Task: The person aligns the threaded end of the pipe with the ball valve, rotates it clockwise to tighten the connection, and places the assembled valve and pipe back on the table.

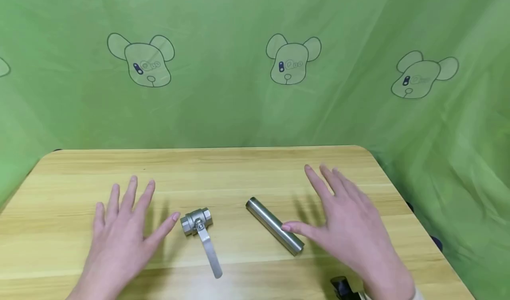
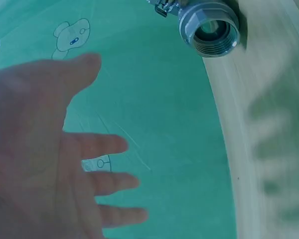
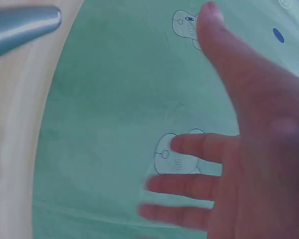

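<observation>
A metal ball valve (image 1: 197, 222) with a long flat lever lies on the table, its lever pointing toward the near edge. In the left wrist view the threaded mouth of the ball valve (image 2: 211, 32) shows. To its left my left hand (image 1: 121, 233) hovers with fingers spread, its thumb close to the valve. A steel tube (image 1: 272, 225) lies slantwise to the right of the valve; one end of the tube (image 3: 25, 29) appears in the right wrist view. My right hand (image 1: 350, 225) is held above the table with fingers extended, its thumb overlapping the tube in the head view. Both hands hold nothing.
The wood-grain table (image 1: 223, 171) has rounded far corners. A green curtain (image 1: 223, 114) printed with bear heads hangs behind it and along its sides. Part of a black object (image 1: 341, 286) shows by the right wrist.
</observation>
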Action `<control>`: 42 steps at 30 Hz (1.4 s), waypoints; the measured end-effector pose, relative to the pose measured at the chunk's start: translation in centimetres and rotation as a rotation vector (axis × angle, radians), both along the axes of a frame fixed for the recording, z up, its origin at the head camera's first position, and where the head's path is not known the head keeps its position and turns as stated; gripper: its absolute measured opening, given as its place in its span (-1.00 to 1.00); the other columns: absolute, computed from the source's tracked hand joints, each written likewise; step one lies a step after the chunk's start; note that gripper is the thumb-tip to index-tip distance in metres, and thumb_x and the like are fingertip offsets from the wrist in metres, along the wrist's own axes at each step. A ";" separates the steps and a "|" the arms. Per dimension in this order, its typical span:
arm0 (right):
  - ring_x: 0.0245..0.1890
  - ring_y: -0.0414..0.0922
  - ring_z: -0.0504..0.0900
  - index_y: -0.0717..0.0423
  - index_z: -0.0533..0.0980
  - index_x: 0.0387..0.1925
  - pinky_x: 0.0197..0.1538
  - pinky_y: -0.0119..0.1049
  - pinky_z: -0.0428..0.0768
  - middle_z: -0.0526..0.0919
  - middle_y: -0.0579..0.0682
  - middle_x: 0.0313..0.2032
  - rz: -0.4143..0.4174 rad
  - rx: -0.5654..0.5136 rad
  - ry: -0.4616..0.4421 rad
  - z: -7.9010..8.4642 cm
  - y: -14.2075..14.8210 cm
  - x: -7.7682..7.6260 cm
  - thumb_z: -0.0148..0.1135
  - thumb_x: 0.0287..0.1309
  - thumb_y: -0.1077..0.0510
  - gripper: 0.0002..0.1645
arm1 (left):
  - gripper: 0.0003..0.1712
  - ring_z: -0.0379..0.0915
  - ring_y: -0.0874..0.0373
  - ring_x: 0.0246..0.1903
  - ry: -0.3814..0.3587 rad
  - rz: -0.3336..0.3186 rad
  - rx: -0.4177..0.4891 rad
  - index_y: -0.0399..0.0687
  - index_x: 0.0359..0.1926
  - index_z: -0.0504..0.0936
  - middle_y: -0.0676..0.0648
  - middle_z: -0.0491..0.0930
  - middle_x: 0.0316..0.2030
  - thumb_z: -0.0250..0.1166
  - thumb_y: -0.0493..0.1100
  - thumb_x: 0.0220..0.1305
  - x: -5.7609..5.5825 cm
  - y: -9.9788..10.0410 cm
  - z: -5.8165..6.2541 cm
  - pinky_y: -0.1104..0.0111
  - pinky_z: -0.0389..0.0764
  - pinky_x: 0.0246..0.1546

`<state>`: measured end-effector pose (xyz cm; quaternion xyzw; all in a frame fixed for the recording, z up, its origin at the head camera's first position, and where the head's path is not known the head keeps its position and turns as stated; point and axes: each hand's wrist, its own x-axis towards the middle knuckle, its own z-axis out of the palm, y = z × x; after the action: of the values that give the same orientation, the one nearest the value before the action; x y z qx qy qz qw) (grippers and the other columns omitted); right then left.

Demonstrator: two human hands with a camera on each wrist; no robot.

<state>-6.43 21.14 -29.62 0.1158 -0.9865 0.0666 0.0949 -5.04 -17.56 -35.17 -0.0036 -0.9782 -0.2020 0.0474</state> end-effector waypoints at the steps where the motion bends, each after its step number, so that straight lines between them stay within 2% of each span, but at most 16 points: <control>1: 0.32 0.30 0.59 -0.07 0.24 0.66 0.17 0.36 0.71 0.51 0.26 0.45 0.010 -0.023 0.014 -0.2 0.1 -0.1 0.29 0.06 -0.73 0.35 | 0.13 -0.35 -0.60 0.64 -0.008 -0.013 0.003 -0.07 0.72 0.07 -0.39 -0.18 0.71 0.11 0.53 0.48 -0.1 0.0 -0.1 -0.58 -0.32 0.57; 3: 0.04 0.17 0.72 0.04 0.43 0.52 -0.17 0.13 0.81 0.67 0.18 0.22 0.036 -0.079 0.041 -0.9 0.4 -0.6 0.42 0.09 -0.59 0.18 | 0.05 -0.15 -0.61 0.61 -0.006 -0.049 0.009 -0.14 0.68 0.19 -0.43 0.00 0.67 0.18 0.44 0.50 -0.3 0.1 -0.6 -0.56 -0.11 0.57; 5: -0.15 0.02 0.73 0.09 0.56 0.37 -0.34 -0.05 0.78 0.74 0.07 0.06 0.067 -0.152 0.049 -1.9 0.7 -1.1 0.54 0.11 -0.43 -0.02 | -0.13 0.10 -0.58 0.54 0.027 -0.096 0.024 -0.23 0.58 0.35 -0.44 0.21 0.60 0.30 0.22 0.52 -0.7 0.3 -1.2 -0.53 0.11 0.53; 7: -0.17 -0.03 0.74 0.11 0.62 0.28 -0.27 -0.13 0.81 0.77 0.03 0.00 0.099 -0.246 0.025 -3.3 1.2 -1.8 0.60 0.13 -0.29 -0.16 | -0.32 0.31 -0.54 0.45 0.062 -0.139 0.050 -0.27 0.48 0.49 -0.44 0.40 0.49 0.38 -0.04 0.48 -1.0 0.6 -2.0 -0.48 0.30 0.48; 10: -0.13 -0.04 0.75 0.12 0.66 0.22 -0.13 -0.24 0.84 0.79 0.02 -0.05 0.137 -0.479 -0.094 -5.9 2.0 -2.9 0.65 0.12 -0.13 -0.29 | -0.42 0.45 -0.47 0.38 0.046 -0.172 0.161 -0.28 0.39 0.57 -0.39 0.53 0.41 0.41 -0.28 0.38 -1.5 0.9 -2.8 -0.39 0.42 0.45; 14: -0.11 -0.11 0.73 0.17 0.67 0.17 -0.07 -0.40 0.79 0.80 0.07 -0.07 0.112 -0.799 -0.302 -9.5 2.9 -3.9 0.63 0.18 0.01 -0.41 | -0.45 0.57 -0.38 0.32 -0.073 -0.126 0.390 -0.21 0.37 0.60 -0.33 0.59 0.38 0.42 -0.23 0.41 -1.6 1.3 -3.8 -0.24 0.56 0.42; 18: -0.12 -0.16 0.75 0.21 0.66 0.18 -0.07 -0.41 0.79 0.80 0.14 0.00 0.080 -0.942 -0.447 -11.9 3.4 -4.2 0.58 0.24 0.08 -0.46 | -0.48 0.68 -0.22 0.26 -0.170 -0.052 0.586 -0.14 0.35 0.64 -0.26 0.67 0.31 0.40 -0.02 0.49 -1.6 1.5 -5.1 -0.01 0.70 0.34; 20: -0.14 -0.14 0.76 0.20 0.66 0.17 -0.09 -0.40 0.79 0.80 0.15 0.02 0.080 -0.959 -0.472 -12.4 3.5 -4.4 0.58 0.25 0.07 -0.47 | -0.46 0.68 -0.15 0.27 -0.212 -0.016 0.653 -0.09 0.35 0.65 -0.21 0.69 0.30 0.35 0.09 0.53 -1.7 1.4 -5.6 0.09 0.71 0.35; 22: -0.15 -0.14 0.77 0.16 0.67 0.16 -0.10 -0.40 0.78 0.81 0.13 0.02 0.081 -0.958 -0.466 -12.6 3.6 -4.6 0.58 0.25 0.06 -0.50 | -0.44 0.66 -0.07 0.28 -0.247 0.015 0.716 -0.05 0.35 0.65 -0.15 0.70 0.30 0.32 0.16 0.54 -2.0 1.2 -6.0 0.27 0.72 0.33; 26: -0.16 -0.15 0.77 0.15 0.69 0.13 -0.07 -0.42 0.77 0.81 0.12 0.00 0.101 -0.947 -0.430 -12.6 3.8 -4.9 0.58 0.25 0.07 -0.53 | -0.45 0.64 0.13 0.22 -0.278 0.053 0.834 -0.02 0.33 0.66 -0.09 0.70 0.29 0.35 0.17 0.51 -2.4 0.7 -6.5 0.58 0.64 0.21; 28: -0.15 -0.16 0.76 0.15 0.69 0.13 -0.06 -0.42 0.77 0.81 0.11 0.00 0.110 -0.946 -0.426 -12.6 3.9 -5.0 0.60 0.23 0.09 -0.52 | -0.48 0.66 0.20 0.16 -0.263 0.022 0.902 -0.09 0.31 0.66 -0.14 0.70 0.28 0.41 0.05 0.48 -2.4 0.5 -6.9 0.61 0.65 0.17; 31: -0.14 -0.15 0.75 0.09 0.68 0.15 -0.04 -0.41 0.77 0.80 0.07 0.00 0.127 -0.923 -0.424 -12.6 4.0 -5.0 0.70 0.08 0.08 -0.40 | -0.42 0.68 0.29 0.12 -0.227 -0.075 0.943 -0.15 0.32 0.64 -0.19 0.68 0.27 0.54 -0.11 0.34 -2.3 0.4 -7.3 0.58 0.68 0.18; 33: -0.12 -0.14 0.73 0.04 0.68 0.16 -0.02 -0.40 0.76 0.79 0.03 0.00 0.152 -0.899 -0.417 -12.6 4.0 -5.0 0.78 -0.07 0.06 -0.29 | -0.30 0.67 0.28 0.14 -0.205 -0.150 0.941 -0.15 0.35 0.62 -0.19 0.67 0.28 0.63 -0.19 0.19 -2.2 0.4 -7.5 0.55 0.68 0.21; 35: -0.11 -0.13 0.71 -0.01 0.68 0.16 0.00 -0.39 0.75 0.78 -0.03 0.00 0.184 -0.864 -0.403 -12.6 4.0 -5.0 0.84 -0.21 0.04 -0.19 | -0.18 0.65 0.26 0.17 -0.184 -0.188 0.893 -0.08 0.37 0.61 -0.13 0.66 0.28 0.70 -0.18 0.07 -2.1 0.6 -7.7 0.55 0.64 0.25; 39: -0.11 -0.14 0.65 -0.06 0.67 0.16 0.00 -0.39 0.70 0.74 -0.08 -0.01 0.241 -0.818 -0.388 -12.7 4.0 -5.0 0.86 -0.30 0.04 -0.14 | -0.10 0.63 0.20 0.17 -0.150 -0.159 0.782 0.08 0.37 0.63 0.02 0.68 0.21 0.77 -0.10 -0.05 -2.2 1.1 -7.7 0.47 0.48 0.39; 42: -0.12 -0.15 0.62 -0.11 0.67 0.13 -0.01 -0.39 0.67 0.72 -0.08 -0.03 0.255 -0.802 -0.391 -12.8 3.9 -5.0 0.84 -0.28 0.09 -0.18 | -0.11 0.62 0.16 0.12 -0.123 -0.124 0.727 0.11 0.36 0.64 0.04 0.69 0.17 0.77 -0.08 -0.06 -2.2 1.5 -7.8 0.39 0.48 0.37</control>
<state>-11.40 25.09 -42.38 0.1757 -0.8600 0.4747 -0.0647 -7.22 -16.03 -42.93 -0.0338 -0.8415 -0.5385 -0.0255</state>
